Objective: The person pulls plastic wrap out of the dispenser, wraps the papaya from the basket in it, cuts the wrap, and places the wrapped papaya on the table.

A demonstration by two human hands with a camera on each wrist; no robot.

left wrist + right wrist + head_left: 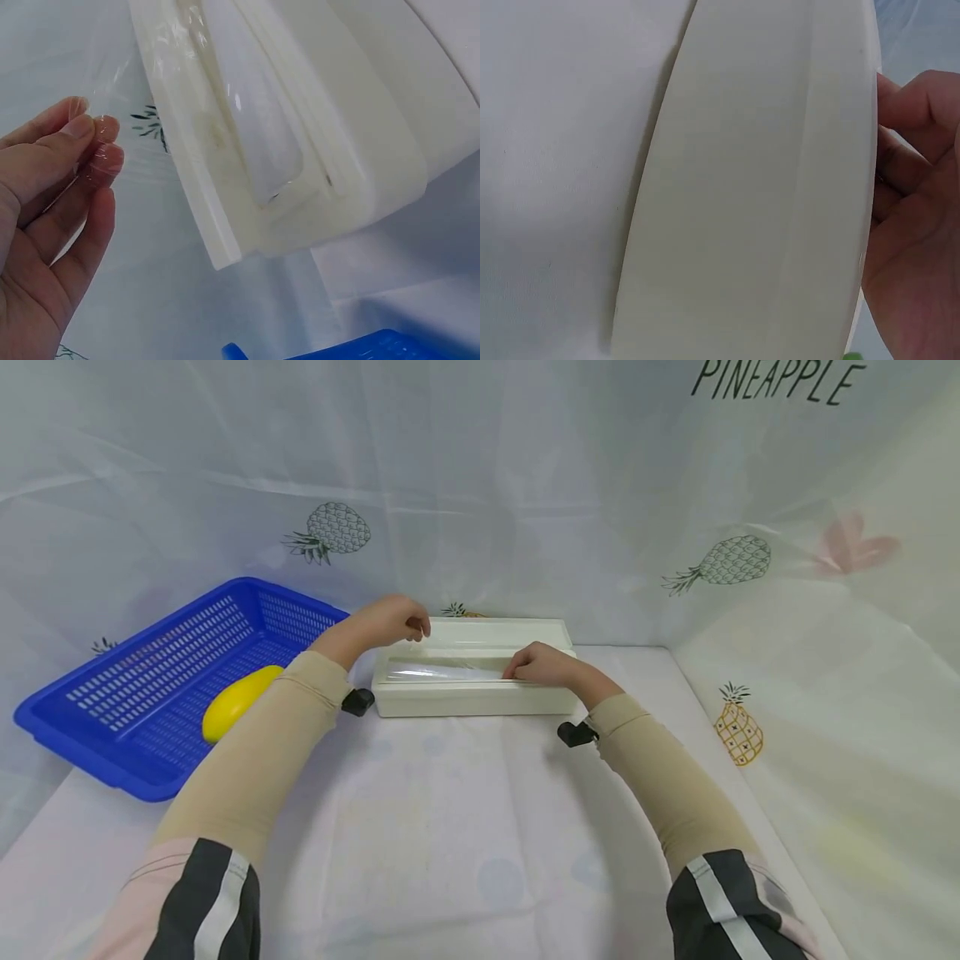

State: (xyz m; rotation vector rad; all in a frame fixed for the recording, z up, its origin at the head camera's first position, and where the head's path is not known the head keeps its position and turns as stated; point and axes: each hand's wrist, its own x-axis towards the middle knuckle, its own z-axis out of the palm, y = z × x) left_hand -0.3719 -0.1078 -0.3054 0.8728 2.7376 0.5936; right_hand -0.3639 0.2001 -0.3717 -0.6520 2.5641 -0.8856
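A long white cling film box (472,702) lies on the cloth with its lid (510,631) flipped back. Inside it a glossy roll of clear cling film (438,672) shows. Above the box's left end, my left hand (390,620) pinches the thin edge of the film between thumb and fingers; in the left wrist view the clear sheet (112,64) stretches from the fingertips towards the box. My right hand (546,665) reaches over the front wall at the right end, fingers bent down inside. The box wall hides those fingertips in the right wrist view, so I cannot tell what they hold.
To the left, a blue plastic basket (142,781) holds a smooth yellow oval object (238,703), partly covered by my left sleeve. White cloth (442,827) covers the table. Pineapple-printed sheeting (487,468) hangs behind the box and along the right side.
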